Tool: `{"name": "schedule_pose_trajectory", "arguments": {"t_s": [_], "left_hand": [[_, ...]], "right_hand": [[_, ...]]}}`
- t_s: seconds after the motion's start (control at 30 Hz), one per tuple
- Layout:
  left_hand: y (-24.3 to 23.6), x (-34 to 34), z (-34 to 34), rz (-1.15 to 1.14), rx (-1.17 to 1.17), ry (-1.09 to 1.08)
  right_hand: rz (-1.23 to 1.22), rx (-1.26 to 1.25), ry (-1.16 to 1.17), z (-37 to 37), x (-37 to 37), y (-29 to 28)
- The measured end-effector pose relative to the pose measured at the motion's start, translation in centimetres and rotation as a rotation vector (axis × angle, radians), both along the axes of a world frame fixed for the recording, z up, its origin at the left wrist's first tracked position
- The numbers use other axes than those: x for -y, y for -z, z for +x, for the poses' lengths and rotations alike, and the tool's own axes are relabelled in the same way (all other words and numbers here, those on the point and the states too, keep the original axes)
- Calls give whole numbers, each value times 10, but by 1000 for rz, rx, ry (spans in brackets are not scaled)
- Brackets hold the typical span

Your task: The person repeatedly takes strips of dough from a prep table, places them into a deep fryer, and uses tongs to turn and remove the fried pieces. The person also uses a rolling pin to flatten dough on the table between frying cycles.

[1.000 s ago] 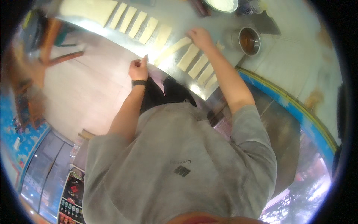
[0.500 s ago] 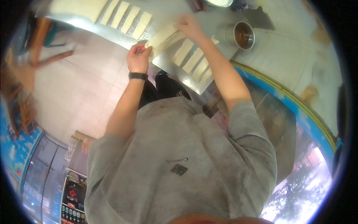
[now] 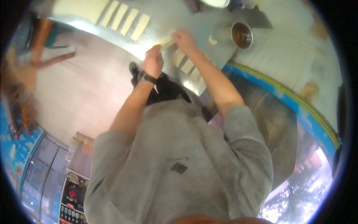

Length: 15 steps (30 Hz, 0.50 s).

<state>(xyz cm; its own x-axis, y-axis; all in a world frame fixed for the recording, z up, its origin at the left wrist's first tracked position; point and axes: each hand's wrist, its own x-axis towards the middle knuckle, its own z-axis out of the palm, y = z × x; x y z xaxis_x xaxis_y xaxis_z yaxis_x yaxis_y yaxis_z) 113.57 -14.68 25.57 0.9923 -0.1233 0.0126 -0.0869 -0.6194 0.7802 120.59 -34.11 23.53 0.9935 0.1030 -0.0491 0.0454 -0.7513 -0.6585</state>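
Note:
A pale strip of dough (image 3: 166,42) spans the short gap between my hands over the metal worktop (image 3: 164,22). My left hand (image 3: 153,61) is closed on its near left end, a dark watch on that wrist. At the other end my right hand (image 3: 185,42) pinches the dough. Several cut dough strips (image 3: 187,66) lie under and beside my right forearm. Another row of dough strips (image 3: 125,18) sits at the far left, next to a large flat dough sheet (image 3: 80,10). Motion blur softens the held strip's shape.
A round metal pot (image 3: 241,35) with brown contents stands right of my hands, a small dough scrap (image 3: 212,40) beside it. At the far edge is a bowl with white contents (image 3: 216,3). A blue and yellow counter edge (image 3: 276,87) curves along the right. Wooden stools (image 3: 28,112) stand left.
My hands have come closer together: the left moved right and slightly nearer me, the right lower. The dough between them, wide and spread before, now looks narrower and shorter.

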Motion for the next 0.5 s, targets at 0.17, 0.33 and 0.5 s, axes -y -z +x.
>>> {"name": "schedule_pose_trajectory", "arguments": {"t_s": [0.17, 0.33, 0.5], "left_hand": [[41, -44, 3, 956, -455, 343], [22, -17, -19, 12, -186, -292], [-65, -83, 0, -246, -170, -140]], "right_hand": [[-148, -97, 7, 12, 19, 16], [-59, -128, 145, -19, 4, -11], [180, -7, 400, -64, -15, -49]]}}
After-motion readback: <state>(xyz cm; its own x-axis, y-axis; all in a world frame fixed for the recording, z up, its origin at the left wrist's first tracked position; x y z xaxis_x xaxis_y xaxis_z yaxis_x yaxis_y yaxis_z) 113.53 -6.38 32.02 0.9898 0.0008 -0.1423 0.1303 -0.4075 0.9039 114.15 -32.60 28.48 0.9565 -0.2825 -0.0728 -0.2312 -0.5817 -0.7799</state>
